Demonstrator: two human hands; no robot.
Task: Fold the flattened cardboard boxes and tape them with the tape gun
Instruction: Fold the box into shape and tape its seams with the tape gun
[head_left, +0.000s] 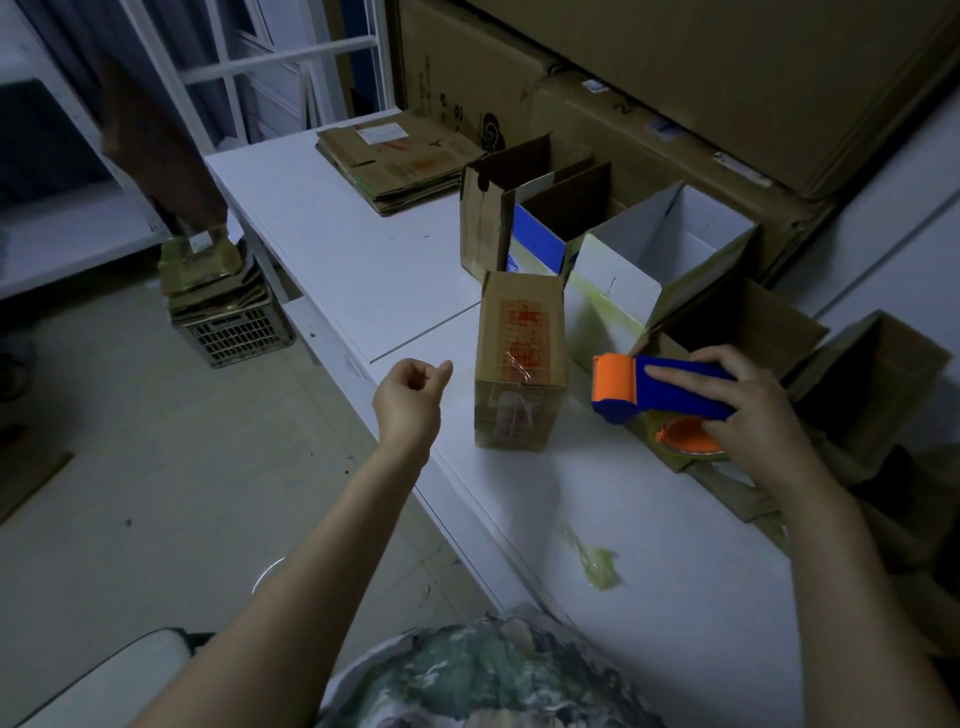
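Note:
A small folded brown cardboard box (521, 358) with red print stands on the white table (363, 270), clear tape across its top. My right hand (748, 410) grips the blue and orange tape gun (660, 389) just right of that box, with the tape roll under the hand. My left hand (410, 400) hovers left of the box at the table's edge, fingers curled, holding nothing. A stack of flattened cardboard boxes (400, 161) lies at the far end of the table.
Several open folded boxes (660, 254) stand behind and right of the small box. Large cartons (675, 88) line the back wall. A crate with flattened cardboard (223, 312) sits on the floor at left. A crumpled tape scrap (597, 564) lies near the table's front.

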